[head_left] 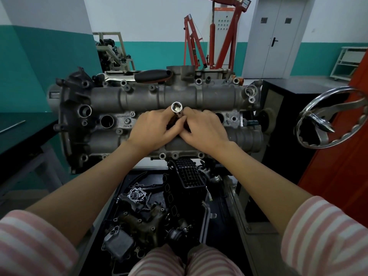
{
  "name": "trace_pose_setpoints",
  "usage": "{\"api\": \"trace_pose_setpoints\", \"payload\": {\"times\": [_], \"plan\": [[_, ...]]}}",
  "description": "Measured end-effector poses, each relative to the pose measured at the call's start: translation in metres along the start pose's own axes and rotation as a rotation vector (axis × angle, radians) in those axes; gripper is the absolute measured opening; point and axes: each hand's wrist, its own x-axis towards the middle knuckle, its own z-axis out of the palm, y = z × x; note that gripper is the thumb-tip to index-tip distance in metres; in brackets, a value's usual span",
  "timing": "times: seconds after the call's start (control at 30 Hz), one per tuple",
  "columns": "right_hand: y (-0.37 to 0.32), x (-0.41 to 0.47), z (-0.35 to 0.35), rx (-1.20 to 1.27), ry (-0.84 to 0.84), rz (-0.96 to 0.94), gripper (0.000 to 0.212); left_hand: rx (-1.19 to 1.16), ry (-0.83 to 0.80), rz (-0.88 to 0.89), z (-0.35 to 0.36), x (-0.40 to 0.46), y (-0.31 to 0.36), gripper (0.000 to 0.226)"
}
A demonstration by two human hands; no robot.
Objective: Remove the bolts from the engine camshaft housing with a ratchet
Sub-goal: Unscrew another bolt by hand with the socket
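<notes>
Two hands (180, 127) apparently pinch one socket (176, 108) over housing (139, 96).

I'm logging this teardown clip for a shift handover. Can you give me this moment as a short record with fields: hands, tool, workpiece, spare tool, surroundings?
hands: left hand and right hand both grip one tool at mid housing
tool: deep socket, open end facing up toward the camera
workpiece: camshaft housing on an engine stand
spare tool: ratchet lying on the housing's far edge, untouched
surroundings: tray of removed parts below; stand handwheel to the right
</notes>
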Motion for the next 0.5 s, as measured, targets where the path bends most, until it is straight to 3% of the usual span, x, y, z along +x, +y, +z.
{"api": "trace_pose_setpoints", "payload": {"times": [0.33, 0.5], "plan": [[0.0000, 0.0004, -0.0020, 0.003, -0.011, 0.031, 0.029, -0.004, -0.014, 0.000, 0.0013, 0.0005, -0.0013, 0.058], [0.0002, 0.0007, -0.0017, 0.000, -0.012, 0.011, 0.027, -0.005, 0.003, 0.033, -0.0005, -0.0003, 0.0006, 0.053]]}}
